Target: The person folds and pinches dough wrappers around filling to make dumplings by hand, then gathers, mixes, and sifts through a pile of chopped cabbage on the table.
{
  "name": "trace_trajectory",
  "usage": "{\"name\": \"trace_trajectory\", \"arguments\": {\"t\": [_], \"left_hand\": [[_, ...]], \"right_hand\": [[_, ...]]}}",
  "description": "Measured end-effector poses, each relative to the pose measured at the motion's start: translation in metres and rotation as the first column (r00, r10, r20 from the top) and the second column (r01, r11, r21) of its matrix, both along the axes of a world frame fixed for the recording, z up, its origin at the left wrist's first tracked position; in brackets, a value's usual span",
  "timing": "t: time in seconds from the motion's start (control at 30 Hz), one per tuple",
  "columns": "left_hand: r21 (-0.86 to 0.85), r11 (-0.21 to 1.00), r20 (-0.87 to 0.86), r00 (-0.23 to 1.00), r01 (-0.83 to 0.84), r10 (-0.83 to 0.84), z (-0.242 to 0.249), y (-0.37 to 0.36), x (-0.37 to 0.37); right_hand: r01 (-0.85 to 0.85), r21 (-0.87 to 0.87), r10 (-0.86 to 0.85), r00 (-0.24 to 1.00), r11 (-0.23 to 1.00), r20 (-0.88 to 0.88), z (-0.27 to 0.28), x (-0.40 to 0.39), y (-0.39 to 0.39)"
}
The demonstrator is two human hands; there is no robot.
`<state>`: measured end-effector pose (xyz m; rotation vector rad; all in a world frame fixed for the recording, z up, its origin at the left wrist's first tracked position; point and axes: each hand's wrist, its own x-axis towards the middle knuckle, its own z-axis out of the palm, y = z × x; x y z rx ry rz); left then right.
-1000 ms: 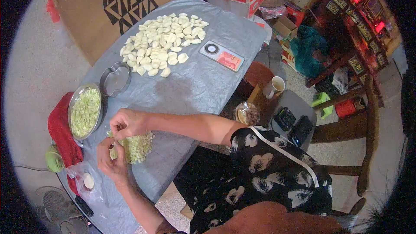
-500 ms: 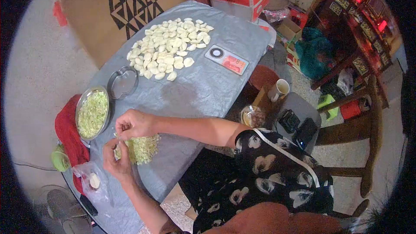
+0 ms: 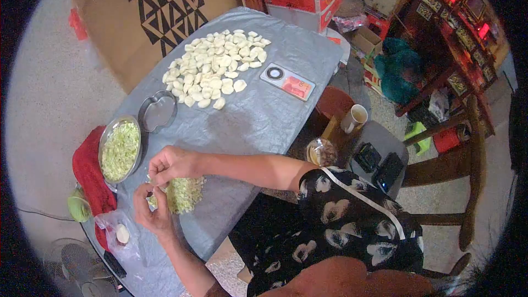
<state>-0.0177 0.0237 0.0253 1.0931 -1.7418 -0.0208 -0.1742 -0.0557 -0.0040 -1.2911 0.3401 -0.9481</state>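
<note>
Both of my hands meet above the left part of the table, thumbs and fingertips pinched close together. My right hand [image 3: 171, 164] comes from the right, fingers curled. Just below it, my left hand [image 3: 152, 207] has thumb and forefinger pressed together. What they hold is too small to make out. Under and beside them lies a pile of chopped pale green vegetable [image 3: 184, 194]. A metal bowl [image 3: 138, 151] full of the same chopped vegetable [image 3: 120, 149] stands to their upper left. White dough pieces [image 3: 212, 66] are spread over the far part of the table.
The grey covered table [image 3: 242, 137] also bears a heart-shaped metal tin [image 3: 158, 111], a phone-like object [image 3: 287, 81], a plastic bag [image 3: 118, 236] with a white lump and a red cloth [image 3: 91, 170]. A mug [image 3: 355, 118] and chair [image 3: 467, 187] are at the right; a fan [image 3: 82, 261] is lower left.
The view has shifted slightly, so the table's things appear a little lower. My hands remain pinched together over the same spot, with small finger movements.
</note>
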Motion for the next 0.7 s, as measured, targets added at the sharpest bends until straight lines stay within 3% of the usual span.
{"name": "trace_trajectory", "arguments": {"t": [0.2,0.3,0.4,0.7], "left_hand": [[0.002,1.000,0.071,0.997,-0.018,0.018,-0.009,-0.003,0.006],[0.001,1.000,0.046,0.999,-0.028,0.028,-0.008,-0.001,0.002],[-0.013,0.999,0.052,0.998,-0.032,0.033,-0.005,-0.001,-0.001],[-0.049,0.997,0.042,0.997,-0.067,0.069,-0.012,-0.001,-0.002]], "right_hand": [[0.017,-0.056,-0.022,0.995,0.998,-0.098,0.003,-0.004,0.003],[-0.008,0.009,0.008,1.000,1.000,0.002,-0.002,0.003,0.003],[0.000,-0.020,-0.002,0.992,1.000,-0.128,0.004,0.000,0.005],[-0.019,-0.004,0.019,0.998,1.000,-0.067,-0.003,0.004,0.004]]}}
